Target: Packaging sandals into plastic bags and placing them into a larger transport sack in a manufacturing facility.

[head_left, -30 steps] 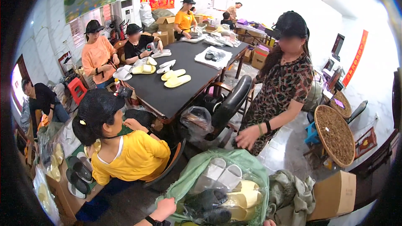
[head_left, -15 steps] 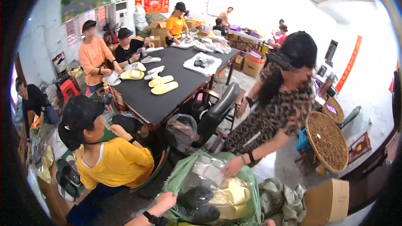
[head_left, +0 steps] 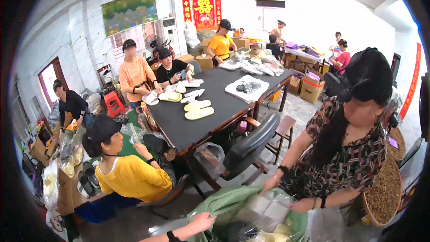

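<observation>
Gripping the near rim of a green woven sack [head_left: 224, 204] at the bottom edge, the left hand [head_left: 202, 221] has its fingers curled over the fabric; the right hand is out of view. Inside lie clear bags of pale slippers [head_left: 268, 208]. Across the sack, a co-worker's hands [head_left: 273, 183] pull at its far rim. Beyond stand a black office chair [head_left: 253, 145] and a long dark table [head_left: 215, 103] carrying yellow slippers [head_left: 199, 110].

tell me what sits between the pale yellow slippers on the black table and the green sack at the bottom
In the head view, a black office chair and a crumpled clear plastic bag stand between the pale yellow slippers and the green sack, which the left hand grips.
</observation>
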Demonstrator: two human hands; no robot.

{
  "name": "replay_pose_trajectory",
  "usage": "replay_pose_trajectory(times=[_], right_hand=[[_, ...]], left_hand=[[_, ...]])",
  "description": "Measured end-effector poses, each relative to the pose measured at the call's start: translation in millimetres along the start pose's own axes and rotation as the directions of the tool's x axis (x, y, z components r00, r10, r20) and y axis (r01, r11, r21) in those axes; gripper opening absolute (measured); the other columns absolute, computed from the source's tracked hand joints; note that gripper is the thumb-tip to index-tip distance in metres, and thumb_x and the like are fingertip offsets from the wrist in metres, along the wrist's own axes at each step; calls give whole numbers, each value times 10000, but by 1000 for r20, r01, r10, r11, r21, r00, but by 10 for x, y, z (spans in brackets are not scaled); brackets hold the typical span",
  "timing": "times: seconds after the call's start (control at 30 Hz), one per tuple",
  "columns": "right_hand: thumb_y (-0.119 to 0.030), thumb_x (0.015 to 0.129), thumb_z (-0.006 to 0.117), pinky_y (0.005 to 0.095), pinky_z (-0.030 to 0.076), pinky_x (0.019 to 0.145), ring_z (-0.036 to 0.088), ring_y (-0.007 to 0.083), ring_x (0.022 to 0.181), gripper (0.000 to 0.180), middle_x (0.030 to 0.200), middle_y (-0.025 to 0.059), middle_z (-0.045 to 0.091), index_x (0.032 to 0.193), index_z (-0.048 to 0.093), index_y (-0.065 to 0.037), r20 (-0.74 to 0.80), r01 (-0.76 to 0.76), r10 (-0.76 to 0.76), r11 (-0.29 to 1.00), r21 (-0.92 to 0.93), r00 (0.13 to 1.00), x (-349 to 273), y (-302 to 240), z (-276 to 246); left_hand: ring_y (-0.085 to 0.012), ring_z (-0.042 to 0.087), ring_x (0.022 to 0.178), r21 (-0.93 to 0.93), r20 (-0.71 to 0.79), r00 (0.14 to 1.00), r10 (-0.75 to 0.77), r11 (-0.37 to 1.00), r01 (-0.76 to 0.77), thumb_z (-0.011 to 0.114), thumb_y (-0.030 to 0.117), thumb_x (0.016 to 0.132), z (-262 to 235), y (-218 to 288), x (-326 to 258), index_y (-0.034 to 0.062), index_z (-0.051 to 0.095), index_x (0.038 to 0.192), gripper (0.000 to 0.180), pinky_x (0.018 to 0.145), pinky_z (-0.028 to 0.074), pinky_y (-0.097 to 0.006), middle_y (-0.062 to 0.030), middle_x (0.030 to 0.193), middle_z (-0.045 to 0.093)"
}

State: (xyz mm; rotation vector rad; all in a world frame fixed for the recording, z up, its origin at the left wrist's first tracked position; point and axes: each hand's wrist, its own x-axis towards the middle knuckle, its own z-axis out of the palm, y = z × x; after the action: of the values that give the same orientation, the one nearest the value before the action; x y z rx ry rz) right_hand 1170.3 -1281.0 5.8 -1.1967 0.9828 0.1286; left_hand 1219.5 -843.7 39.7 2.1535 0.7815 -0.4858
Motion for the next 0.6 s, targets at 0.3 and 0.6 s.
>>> replay_pose_trajectory(times=[0.3, 0.6], right_hand=[[-435, 889, 581, 529, 241, 1061, 300, 257, 1343, 632, 1472, 67, 352, 1416, 395, -141, 6, -40, 42, 989, -142, 999, 437, -240, 180], [-306, 979, 465, 409, 397, 960, 489, 280, 1173, 446, 1333, 115, 507, 1326, 504, -28, 242, 212, -248, 963, 167, 938, 569, -531, 1271]], left_hand=[[-358, 629, 830, 41, -76, 956, 284, 959, -282, 559, 421, 886, -22, 1153, 579, 57, 637, 988, 386, 721, 480, -440, -177, 868, 656], [-399, 619, 893, -99, -75, 727, 683, 720, -687, 605, 264, 847, 357, 1725, 2118, 183, 577, 1188, 351, 773, 486, -495, -189, 947, 658]])
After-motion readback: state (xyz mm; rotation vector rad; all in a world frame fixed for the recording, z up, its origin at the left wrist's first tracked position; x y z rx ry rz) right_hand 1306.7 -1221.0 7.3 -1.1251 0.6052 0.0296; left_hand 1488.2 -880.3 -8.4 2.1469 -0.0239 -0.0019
